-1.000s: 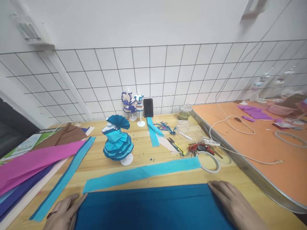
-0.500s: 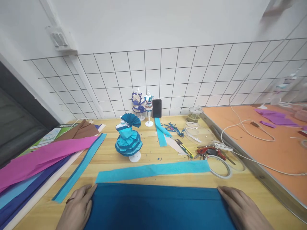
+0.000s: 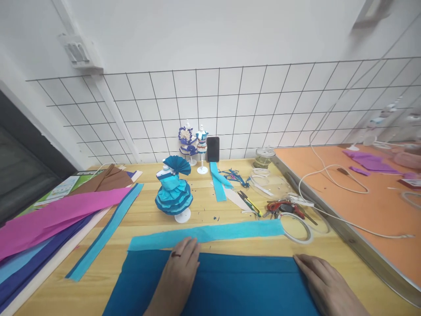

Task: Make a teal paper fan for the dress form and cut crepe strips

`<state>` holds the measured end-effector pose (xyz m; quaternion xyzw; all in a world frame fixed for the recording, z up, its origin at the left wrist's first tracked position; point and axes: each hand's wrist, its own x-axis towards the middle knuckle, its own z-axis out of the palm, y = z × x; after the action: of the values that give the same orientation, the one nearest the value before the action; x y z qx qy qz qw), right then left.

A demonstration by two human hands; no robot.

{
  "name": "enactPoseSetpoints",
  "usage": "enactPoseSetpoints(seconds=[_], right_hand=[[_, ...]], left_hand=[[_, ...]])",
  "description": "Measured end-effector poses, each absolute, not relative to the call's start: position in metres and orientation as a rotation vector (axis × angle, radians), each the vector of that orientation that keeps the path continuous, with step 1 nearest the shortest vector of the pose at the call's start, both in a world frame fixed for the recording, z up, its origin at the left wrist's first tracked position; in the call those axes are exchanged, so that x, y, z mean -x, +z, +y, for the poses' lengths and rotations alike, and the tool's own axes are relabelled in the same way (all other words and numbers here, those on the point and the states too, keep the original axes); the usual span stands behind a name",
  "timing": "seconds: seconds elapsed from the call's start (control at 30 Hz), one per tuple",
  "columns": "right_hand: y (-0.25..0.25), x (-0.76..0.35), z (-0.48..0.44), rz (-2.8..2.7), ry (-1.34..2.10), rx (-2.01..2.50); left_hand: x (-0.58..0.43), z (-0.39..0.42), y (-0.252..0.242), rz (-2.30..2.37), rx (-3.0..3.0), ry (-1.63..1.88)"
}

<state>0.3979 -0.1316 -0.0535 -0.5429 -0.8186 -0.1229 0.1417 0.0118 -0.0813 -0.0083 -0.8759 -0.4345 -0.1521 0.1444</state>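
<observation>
A wide sheet of dark blue crepe paper [image 3: 243, 285] lies in front of me, with a crease running along its far edge. My left hand [image 3: 180, 272] rests on it left of the middle, fingers stretched out and lying flat across the far edge. At the far right corner, my right hand [image 3: 319, 276] grips the paper between thumb and fingers, the thumb mostly hidden. Just beyond the sheet is a light blue paper strip [image 3: 223, 231], close to my left fingertips. Behind that strip stands a small dress form in a ruffled blue paper dress [image 3: 174, 193].
Coloured paper strips [image 3: 66, 210] are stacked at the left. Two more dressed forms [image 3: 201, 147] and a phone [image 3: 213, 149] stand by the tiled wall. A yellow cutter [image 3: 255, 206], red-handled tools [image 3: 285, 207] and a tape roll [image 3: 307, 228] lie right. A cable [image 3: 355, 226] crosses the orange table [image 3: 325, 184].
My left hand has left the paper's far left corner and moved right to lie flat on the sheet. My right hand stays at its corner. The view has shifted slightly.
</observation>
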Motion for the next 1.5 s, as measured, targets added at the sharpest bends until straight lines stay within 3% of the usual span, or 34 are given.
enactPoseSetpoints(seconds=[1.5], right_hand=[[-0.024, -0.37, -0.127, -2.26, -0.439, 1.663]], left_hand=[[-0.018, -0.076, -0.007, -1.075, 2.539, -0.334]])
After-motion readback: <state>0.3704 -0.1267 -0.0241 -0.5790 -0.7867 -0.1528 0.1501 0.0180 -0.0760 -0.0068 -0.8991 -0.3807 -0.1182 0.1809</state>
